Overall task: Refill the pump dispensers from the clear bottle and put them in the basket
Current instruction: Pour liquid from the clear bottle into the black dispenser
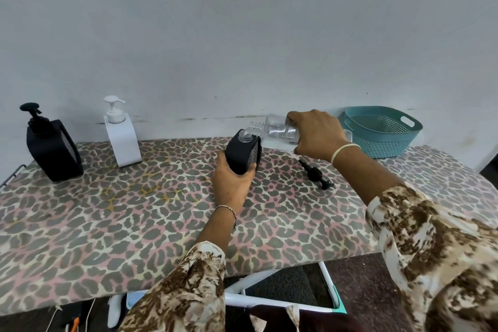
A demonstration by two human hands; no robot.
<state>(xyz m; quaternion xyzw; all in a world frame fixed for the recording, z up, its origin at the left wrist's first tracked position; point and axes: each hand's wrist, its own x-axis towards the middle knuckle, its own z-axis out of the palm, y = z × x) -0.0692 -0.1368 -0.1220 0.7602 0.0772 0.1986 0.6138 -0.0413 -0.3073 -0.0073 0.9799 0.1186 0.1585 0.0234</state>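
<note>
- My left hand (232, 180) is wrapped around the lower body of a black dispenser (244, 152), fingers closed on it, holding it tilted on the leopard-print table (134, 210).
- That dispenser has no pump on; its open neck faces up toward the bottle.
- My right hand (316, 133) grips the clear bottle (277, 129) from above, fingers closed round its base end.
- The bottle lies almost sideways, its threaded mouth just over the open neck of the dispenser; I can't tell if liquid is running.
- The black pump head (316, 174) lies flat on the table, to the right of the held dispenser and under my right forearm.
- A second black dispenser (52, 147), pump on, stands upright at the far left of the table.
- A white dispenser (121, 133), pump on, stands upright just right of it, near the wall (242, 35).
- The teal basket (382, 131) sits at the far right back corner, beyond my right hand; I see nothing inside it.
- Both wrists carry a thin band; the sleeves are patterned brown and cream.
</note>
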